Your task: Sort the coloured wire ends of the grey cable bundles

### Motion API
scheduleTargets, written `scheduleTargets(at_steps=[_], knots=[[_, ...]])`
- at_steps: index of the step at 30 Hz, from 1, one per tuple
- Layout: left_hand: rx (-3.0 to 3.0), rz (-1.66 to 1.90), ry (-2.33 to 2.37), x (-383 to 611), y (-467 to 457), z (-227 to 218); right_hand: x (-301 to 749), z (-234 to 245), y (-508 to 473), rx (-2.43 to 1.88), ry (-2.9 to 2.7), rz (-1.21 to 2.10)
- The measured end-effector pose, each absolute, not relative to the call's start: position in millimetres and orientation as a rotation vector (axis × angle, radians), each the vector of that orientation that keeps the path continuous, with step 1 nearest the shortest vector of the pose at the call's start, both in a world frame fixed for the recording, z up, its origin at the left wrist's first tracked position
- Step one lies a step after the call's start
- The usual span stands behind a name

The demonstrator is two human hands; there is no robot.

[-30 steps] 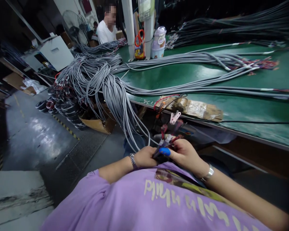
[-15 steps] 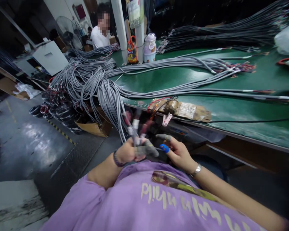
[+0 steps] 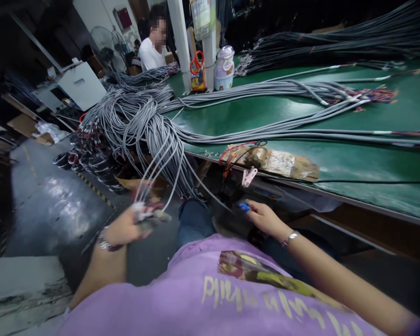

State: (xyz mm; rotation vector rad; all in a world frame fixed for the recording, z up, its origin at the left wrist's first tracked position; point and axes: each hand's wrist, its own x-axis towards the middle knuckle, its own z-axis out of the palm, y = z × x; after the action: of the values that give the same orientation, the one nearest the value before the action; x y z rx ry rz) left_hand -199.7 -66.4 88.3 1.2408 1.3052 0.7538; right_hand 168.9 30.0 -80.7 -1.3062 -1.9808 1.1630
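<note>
My left hand [image 3: 128, 225], with grey finger covers, is closed around several grey cables [image 3: 177, 184] near their white-marked ends. The cables curve up from it to the large hanging bundle [image 3: 161, 135] at the table edge. My right hand [image 3: 262, 217], a blue cover on one finger, is pinched at the end of a single grey cable [image 3: 210, 192]. That cable runs in a nearly straight line down from the bundle; its tip is dark and blurred at the fingers. My hands are well apart, one on each side of my knee.
Grey cables lie along the green table [image 3: 224, 116]. At its front edge are a taped cardboard strip [image 3: 294, 165] and a pink clip [image 3: 249, 177]. Farther back stand orange-handled scissors [image 3: 197, 63] and a lilac cup [image 3: 224, 70]. A person in white [image 3: 153, 51] sits beyond.
My left hand has moved left and away from my right hand with its cables. A single cable now stretches between the bundle and my right hand. The view has shifted slightly.
</note>
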Motion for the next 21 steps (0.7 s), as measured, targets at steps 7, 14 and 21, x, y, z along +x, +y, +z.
scheduleTargets(at_steps=[7,14,21], knots=[[0.987,0.961,0.943,-60.8,-30.2,-15.4,153.0,6.4,-16.1,-0.859,-1.760,1.613],[1.051,0.759,0.751,-1.7,-13.7,4.8,168.3,52.1,-23.1,-0.713,-1.963,0.682],[1.005,0.654,0.682,-3.2,-14.4,8.0,145.3,31.5,-13.6,-1.041,-1.447,1.440]])
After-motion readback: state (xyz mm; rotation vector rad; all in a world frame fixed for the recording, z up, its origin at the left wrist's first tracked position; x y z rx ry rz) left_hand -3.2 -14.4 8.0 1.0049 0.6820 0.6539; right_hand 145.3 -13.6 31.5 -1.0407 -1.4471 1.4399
